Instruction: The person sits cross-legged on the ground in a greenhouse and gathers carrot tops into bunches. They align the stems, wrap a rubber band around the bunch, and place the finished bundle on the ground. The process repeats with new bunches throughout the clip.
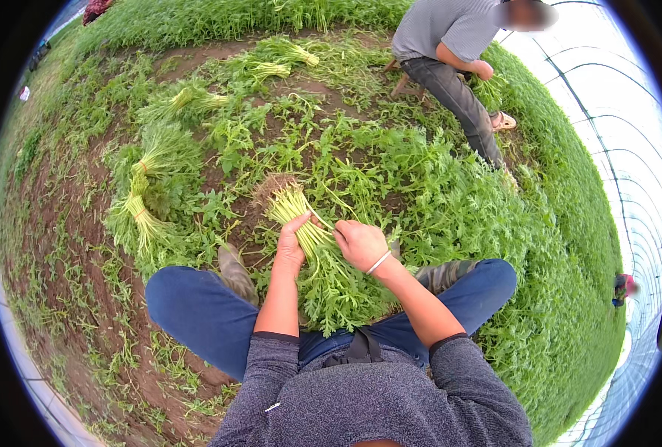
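Observation:
My left hand (pixel 292 240) is wrapped around a bunch of leafy greens (pixel 289 205), its thumb across the pale stems. Brown, soil-flecked roots (pixel 275 188) fan out at the far end, while the feathery leaves (pixel 336 302) hang towards my lap. Close against the bunch's right side, my right hand (pixel 360 244) has its fingers curled, with a thin stem (pixel 321 220) running into its grip. A white band circles the right wrist. The fingertips of that hand are partly hidden.
Tied bundles of greens (pixel 139 205) lie to the left, with more bundles (pixel 269 70) farther ahead. Standing greens (pixel 476 218) grow at the right beside my knee. A co-worker (pixel 448 56) sits on a wooden stool (pixel 402 84) at the upper right. Arched greenhouse film (pixel 599 100) borders the bed.

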### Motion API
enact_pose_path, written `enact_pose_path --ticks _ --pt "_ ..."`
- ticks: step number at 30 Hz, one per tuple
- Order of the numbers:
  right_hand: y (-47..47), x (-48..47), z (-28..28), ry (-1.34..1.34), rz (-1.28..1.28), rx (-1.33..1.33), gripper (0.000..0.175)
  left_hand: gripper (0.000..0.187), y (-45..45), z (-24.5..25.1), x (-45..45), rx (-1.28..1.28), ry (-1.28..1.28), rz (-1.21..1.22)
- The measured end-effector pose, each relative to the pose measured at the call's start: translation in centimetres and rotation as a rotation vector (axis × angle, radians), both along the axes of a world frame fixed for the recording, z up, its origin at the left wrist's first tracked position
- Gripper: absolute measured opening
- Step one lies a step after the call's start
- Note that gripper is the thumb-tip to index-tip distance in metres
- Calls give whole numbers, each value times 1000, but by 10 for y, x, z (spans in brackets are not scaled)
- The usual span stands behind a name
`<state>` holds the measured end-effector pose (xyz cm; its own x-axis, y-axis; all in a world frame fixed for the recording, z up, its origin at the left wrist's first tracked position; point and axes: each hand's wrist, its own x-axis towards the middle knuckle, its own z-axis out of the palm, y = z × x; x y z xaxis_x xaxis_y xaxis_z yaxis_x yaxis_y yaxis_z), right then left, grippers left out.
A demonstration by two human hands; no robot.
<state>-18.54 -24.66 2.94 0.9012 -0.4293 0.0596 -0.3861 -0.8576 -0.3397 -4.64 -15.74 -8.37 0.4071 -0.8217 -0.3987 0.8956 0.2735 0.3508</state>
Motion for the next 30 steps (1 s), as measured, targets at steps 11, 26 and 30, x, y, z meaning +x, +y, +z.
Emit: enact_pose_path --ticks 11,26,30 --pt "-4 3 -12 74 -8 -38 15 21 -7 10 -3 39 -51 -102" --pt "-20 -4 -26 -159 -92 219 21 18 -21 5 1 31 -209 26" --pt "-38 -22 -27 -45 -153 335 23 16 -22 16 10 24 -309 106"
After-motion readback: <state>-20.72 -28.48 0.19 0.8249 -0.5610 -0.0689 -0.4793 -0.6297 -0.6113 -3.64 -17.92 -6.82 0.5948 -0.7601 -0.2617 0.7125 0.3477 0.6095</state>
